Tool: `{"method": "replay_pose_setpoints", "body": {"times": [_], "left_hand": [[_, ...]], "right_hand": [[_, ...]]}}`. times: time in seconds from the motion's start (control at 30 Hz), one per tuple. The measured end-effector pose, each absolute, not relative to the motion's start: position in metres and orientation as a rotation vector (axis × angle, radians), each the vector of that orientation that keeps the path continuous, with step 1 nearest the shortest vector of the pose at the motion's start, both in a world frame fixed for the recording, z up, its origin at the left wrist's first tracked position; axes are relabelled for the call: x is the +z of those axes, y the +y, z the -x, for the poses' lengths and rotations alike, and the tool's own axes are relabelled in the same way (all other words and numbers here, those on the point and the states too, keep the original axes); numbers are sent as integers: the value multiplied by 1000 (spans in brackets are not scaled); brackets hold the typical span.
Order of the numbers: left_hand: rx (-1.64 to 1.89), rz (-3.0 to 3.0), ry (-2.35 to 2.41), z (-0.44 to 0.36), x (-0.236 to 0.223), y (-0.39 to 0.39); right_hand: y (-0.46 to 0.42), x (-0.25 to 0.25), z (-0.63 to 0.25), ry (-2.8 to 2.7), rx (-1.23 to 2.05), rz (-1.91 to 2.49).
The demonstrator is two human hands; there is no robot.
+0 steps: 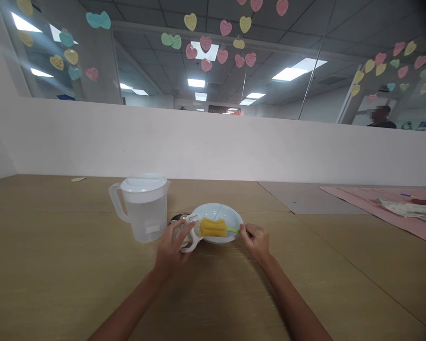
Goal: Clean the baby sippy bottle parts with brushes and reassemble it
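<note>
My left hand [173, 241] is wrapped round a clear baby bottle [198, 227] with white loop handles, tipped on its side, mouth toward the right. In my right hand [256, 240] is the thin green handle of a bottle brush, pinched near its end. The yellow sponge head of the bottle brush [213, 227] lies level at the bottle's mouth; whether its tip is inside I cannot tell. Both are held above a white bowl [234, 219]. A clear lidded pitcher [145, 208] stands left of my left hand. Behind that hand, a dark round item [178, 217] is mostly hidden.
The wooden table [92, 284] runs back to a white wall [163, 142] with windows above. On the far right lies a pink cloth [358, 196] with a pale crumpled cloth [408, 210] on it. A small flat pale piece [78, 179] lies at the back left.
</note>
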State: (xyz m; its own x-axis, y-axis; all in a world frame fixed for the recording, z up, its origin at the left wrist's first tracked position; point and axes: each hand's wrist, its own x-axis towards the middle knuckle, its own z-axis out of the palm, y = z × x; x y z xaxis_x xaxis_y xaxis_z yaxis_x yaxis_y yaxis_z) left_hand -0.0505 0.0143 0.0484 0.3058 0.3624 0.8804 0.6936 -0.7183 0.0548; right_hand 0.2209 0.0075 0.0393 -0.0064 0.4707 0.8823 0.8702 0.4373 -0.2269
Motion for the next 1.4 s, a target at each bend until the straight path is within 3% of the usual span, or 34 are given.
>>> {"method": "replay_pose_setpoints", "body": {"times": [0.3, 0.73, 0.97, 1.23, 1.4], "left_hand": [[-1177, 2146, -656, 61, 57, 21], [-1026, 2122, -511, 49, 58, 9], [-1062, 1997, -645, 58, 68, 16], [-970, 1991, -697, 69, 61, 30], [-1134, 2073, -854, 68, 57, 29]], "right_hand": [[-1, 48, -220, -1723, -871, 1083], [-15, 45, -177, -1776, -996, 950], [-8, 51, -202, -1670, -1039, 1024], [4, 43, -225, -1529, -879, 1207], [6, 42, -221, -1355, -564, 1398]]}}
